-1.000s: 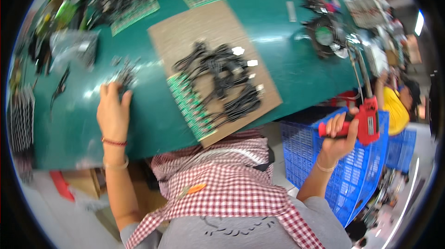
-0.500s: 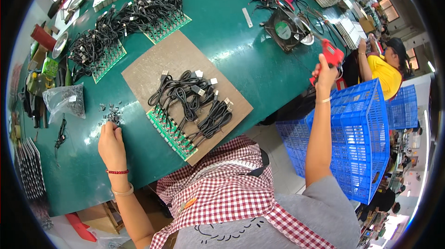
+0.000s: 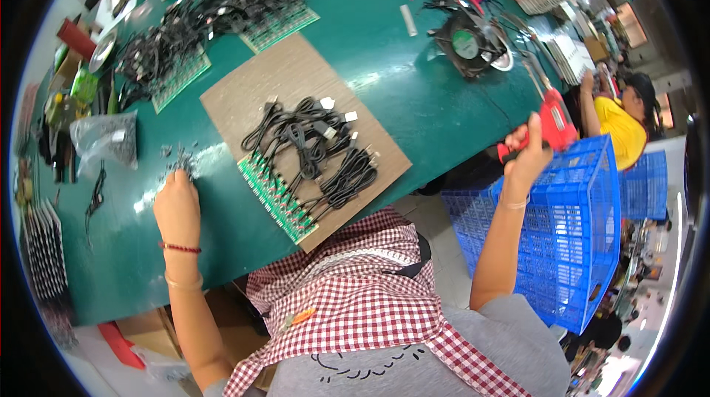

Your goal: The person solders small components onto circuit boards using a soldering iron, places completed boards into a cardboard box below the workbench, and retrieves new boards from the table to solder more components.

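My left hand (image 3: 177,208) is closed at the edge of a small heap of tiny dark parts (image 3: 182,160) on the green table. Whatever its fingertips pinch is too small to make out. Out to the right, past the table edge, my right hand (image 3: 526,159) grips a red soldering gun (image 3: 555,122), its metal tip pointing up and away. Between my hands a brown board (image 3: 248,90) carries a green circuit board strip (image 3: 275,199). Coiled black USB cables (image 3: 342,184) run from this strip across the brown board.
More cables on green strips (image 3: 181,75) lie at far left, near a bag of dark parts (image 3: 107,142). A fan (image 3: 466,43) stands at far right. Blue crates (image 3: 562,227) stand beside me on the right; a person in yellow (image 3: 620,131) sits beyond them.
My right hand has lowered slightly and shifted right with the soldering gun, which has tilted. My left hand has moved slightly up into the heap. The whole view has shifted a little.
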A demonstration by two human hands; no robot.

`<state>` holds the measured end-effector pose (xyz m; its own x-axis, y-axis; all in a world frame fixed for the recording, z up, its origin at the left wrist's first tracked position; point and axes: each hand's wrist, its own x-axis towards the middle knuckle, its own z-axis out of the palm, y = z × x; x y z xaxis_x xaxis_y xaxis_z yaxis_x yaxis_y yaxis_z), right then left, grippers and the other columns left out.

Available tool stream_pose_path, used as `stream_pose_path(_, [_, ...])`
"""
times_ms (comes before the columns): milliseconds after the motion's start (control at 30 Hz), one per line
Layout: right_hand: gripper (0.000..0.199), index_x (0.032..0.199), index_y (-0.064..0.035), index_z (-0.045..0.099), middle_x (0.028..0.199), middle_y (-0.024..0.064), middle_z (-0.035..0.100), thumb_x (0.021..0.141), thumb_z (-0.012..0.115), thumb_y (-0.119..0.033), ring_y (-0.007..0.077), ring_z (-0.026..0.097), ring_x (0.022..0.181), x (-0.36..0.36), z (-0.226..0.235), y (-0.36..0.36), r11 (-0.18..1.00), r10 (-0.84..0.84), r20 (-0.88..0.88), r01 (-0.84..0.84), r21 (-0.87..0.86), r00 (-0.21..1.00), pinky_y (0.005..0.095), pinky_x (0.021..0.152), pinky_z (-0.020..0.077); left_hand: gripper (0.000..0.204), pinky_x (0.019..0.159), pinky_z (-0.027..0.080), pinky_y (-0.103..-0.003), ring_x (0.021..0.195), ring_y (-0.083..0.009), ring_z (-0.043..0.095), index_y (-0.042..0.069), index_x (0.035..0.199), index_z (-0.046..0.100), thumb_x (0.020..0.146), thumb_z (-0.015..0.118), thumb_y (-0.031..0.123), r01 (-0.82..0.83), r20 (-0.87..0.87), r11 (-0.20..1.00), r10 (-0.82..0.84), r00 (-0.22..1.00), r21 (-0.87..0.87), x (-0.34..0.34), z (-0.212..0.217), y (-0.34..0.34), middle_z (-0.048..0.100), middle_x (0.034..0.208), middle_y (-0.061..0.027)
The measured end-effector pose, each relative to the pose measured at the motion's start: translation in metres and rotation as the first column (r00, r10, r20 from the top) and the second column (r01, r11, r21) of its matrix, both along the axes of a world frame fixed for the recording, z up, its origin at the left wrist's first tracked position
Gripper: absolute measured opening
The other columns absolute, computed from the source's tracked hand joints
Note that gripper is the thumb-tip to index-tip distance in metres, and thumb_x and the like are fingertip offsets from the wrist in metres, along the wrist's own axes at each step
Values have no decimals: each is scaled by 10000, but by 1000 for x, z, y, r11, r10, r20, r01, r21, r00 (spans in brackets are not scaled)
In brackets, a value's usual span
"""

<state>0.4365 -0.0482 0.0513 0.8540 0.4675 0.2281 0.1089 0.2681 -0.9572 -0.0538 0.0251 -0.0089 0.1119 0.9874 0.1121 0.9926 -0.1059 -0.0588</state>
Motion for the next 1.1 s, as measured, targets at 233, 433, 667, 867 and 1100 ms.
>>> stream_pose_path(233, [250, 1123, -22, 444, 677, 38, 459, 896, 491, -117, 99, 437, 542, -112, 19, -53, 855, 516, -46, -512, 83, 855, 244, 523, 399, 63, 489, 465, -204, 542, -96, 569, -18, 838, 548, 846, 496, 16, 220, 937, 912, 323, 137, -347, 40, 45, -38, 607, 723, -72])
stream_pose_path(433, [364, 1124, -19, 431, 835, 67, 537, 796, 588, 2, 132, 544, 745, -193, 6, -60, 362, 835, -313, -881, -306, 452, 271, 659, 464, 64, 595, 531, -245, 701, -137, 615, -43, 901, 495, 866, 517, 6, 598, 680, 696, 661, -317, -397, 102, 49, -117, 594, 870, -122])
stream_pose_path(667, [316, 1064, -13, 431, 868, 45, 555, 797, 593, 38, 74, 554, 735, -208, 0, -63, 136, 860, -423, -927, -350, 286, 215, 631, 477, 89, 566, 505, -212, 652, -97, 603, -35, 907, 506, 873, 536, 41, 517, 735, 769, 587, -340, -376, 114, 40, -137, 603, 746, -72])
stream_pose_path(867, [328, 1060, 1, 475, 800, 32, 587, 772, 631, 16, 69, 563, 714, -206, -6, -65, 163, 883, -326, -872, -461, 338, 218, 634, 468, 74, 554, 503, -238, 617, -104, 606, -36, 842, 551, 814, 581, 26, 462, 951, 839, 310, 26, -286, 106, 50, -126, 615, 712, -79])
stream_pose_path(1100, [251, 1005, 2, 524, 769, 31, 581, 783, 638, -27, 86, 552, 674, -203, -6, -64, 184, 920, -193, -812, -554, 341, 221, 621, 454, 60, 534, 473, -219, 593, -77, 584, -27, 763, 571, 760, 602, 25, 542, 948, 781, 215, 234, -311, 97, 51, -107, 608, 672, -54])
